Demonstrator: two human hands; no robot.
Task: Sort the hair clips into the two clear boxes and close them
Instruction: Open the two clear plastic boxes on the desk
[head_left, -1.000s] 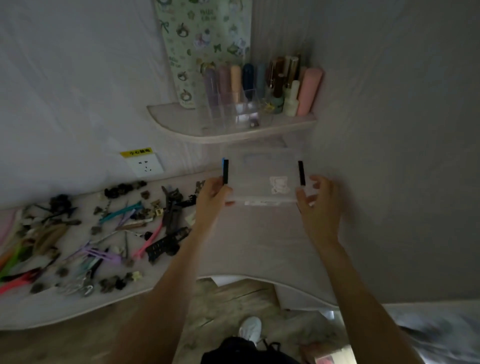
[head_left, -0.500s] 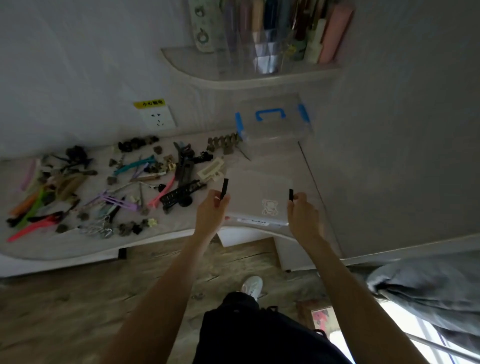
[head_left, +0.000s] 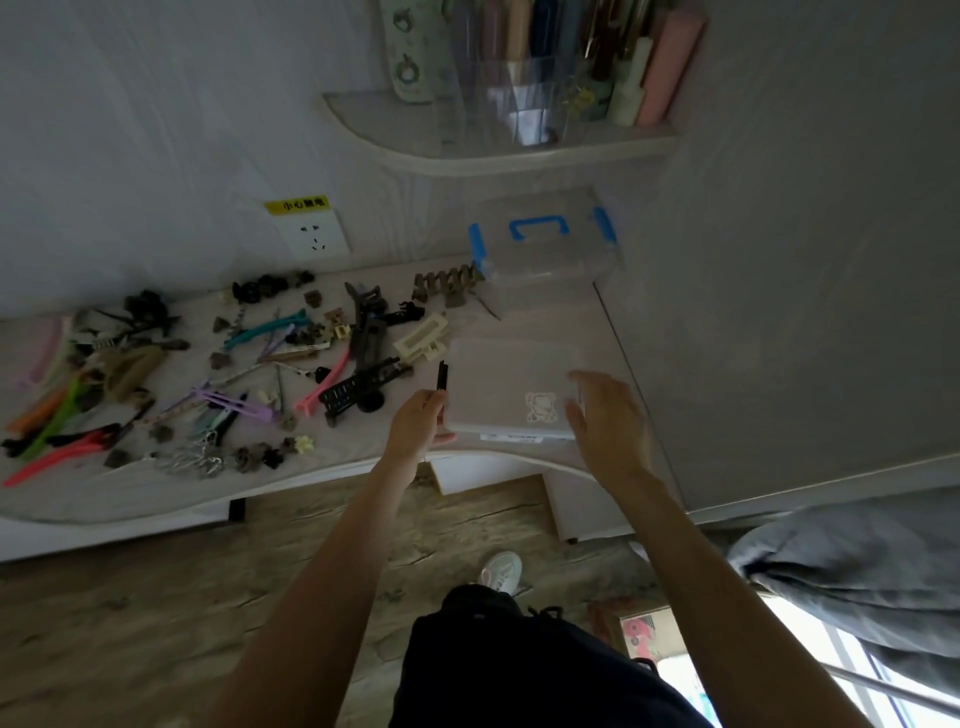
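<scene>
A clear box with black latches (head_left: 511, 387) and a bear sticker lies flat on the desk near its front edge. My left hand (head_left: 415, 428) grips its left side by the black latch. At the box's right side my right hand (head_left: 610, 421) hovers with spread fingers and holds nothing. A second clear box with blue latches and a blue handle (head_left: 543, 249) stands closed at the back against the wall. Several hair clips (head_left: 249, 374) of many colours are scattered over the desk's left half.
The desk (head_left: 322, 467) has a curved front edge over a wooden floor. A corner shelf (head_left: 498, 150) above holds bottles and a clear organiser. A wall socket (head_left: 317, 234) sits behind the clips. The wall is close on the right, and grey bedding (head_left: 857, 566) lies lower right.
The box with black latches came down from in front of the shelf onto the desk. My right hand let go of its right side and opened.
</scene>
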